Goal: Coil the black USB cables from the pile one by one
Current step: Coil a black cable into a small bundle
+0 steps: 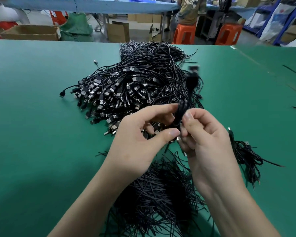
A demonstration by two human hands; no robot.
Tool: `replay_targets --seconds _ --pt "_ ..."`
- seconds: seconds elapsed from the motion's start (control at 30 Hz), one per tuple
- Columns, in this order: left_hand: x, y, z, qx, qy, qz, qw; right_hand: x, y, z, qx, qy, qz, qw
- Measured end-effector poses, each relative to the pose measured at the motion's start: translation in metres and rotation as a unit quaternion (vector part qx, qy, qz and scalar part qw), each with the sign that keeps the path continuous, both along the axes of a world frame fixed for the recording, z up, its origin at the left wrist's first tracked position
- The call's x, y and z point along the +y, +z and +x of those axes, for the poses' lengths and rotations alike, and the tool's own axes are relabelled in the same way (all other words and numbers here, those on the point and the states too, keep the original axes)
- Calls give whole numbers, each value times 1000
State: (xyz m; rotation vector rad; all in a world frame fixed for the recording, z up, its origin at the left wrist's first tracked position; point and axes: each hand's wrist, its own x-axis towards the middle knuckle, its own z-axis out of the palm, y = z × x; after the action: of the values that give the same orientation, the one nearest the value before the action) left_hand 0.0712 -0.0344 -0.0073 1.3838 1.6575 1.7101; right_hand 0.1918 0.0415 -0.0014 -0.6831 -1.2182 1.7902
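A big pile of black USB cables [135, 82] lies on the green table [32, 117], plugs fanned toward me. Above its near edge I hold one black cable [182, 115] folded into a short bundle. My left hand [138, 139] pinches the bundle between thumb and forefinger. My right hand [205, 141] grips it from the right with curled fingers. The cable's free end with its plug [193, 70] sticks up above my hands, blurred.
A heap of short black twist ties [159, 190] lies under my forearms. Several coiled cables [246, 156] rest at the right. Beyond the table's far edge are orange stools [184, 34], cardboard boxes [31, 32] and a seated person [191, 9].
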Motion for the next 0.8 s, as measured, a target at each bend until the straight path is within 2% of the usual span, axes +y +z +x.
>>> replay_targets --seconds 0.1,0.17,0.27,0.37,0.5,0.57,0.67,0.73,0.8 --pt "-2 -1 -4 178 34 30 983 3 -1 1 25 34 -58 997" --pt "-3 -2 -5 223 62 36 972 4 -2 0 29 50 -77 995" --pt "-6 -2 -6 175 27 20 984 3 -3 -1 10 40 -62 997" --pt "-8 1 -8 76 -26 -5 997 2 -1 0 -29 21 11 999" --pt "-6 5 -10 -27 -47 -3 999 -1 2 0 -69 22 105 992" --pt "-5 4 -11 -43 -57 -9 997 -2 2 -1 -72 23 118 990" --pt "-3 -3 -14 -92 -21 -19 995 -1 3 0 -66 31 98 992" --pt "-2 -4 -14 -96 3 -15 995 -1 3 1 -62 30 89 994" --pt "-2 -5 -12 -11 29 -1 1000 -2 2 -1 -52 34 66 996"
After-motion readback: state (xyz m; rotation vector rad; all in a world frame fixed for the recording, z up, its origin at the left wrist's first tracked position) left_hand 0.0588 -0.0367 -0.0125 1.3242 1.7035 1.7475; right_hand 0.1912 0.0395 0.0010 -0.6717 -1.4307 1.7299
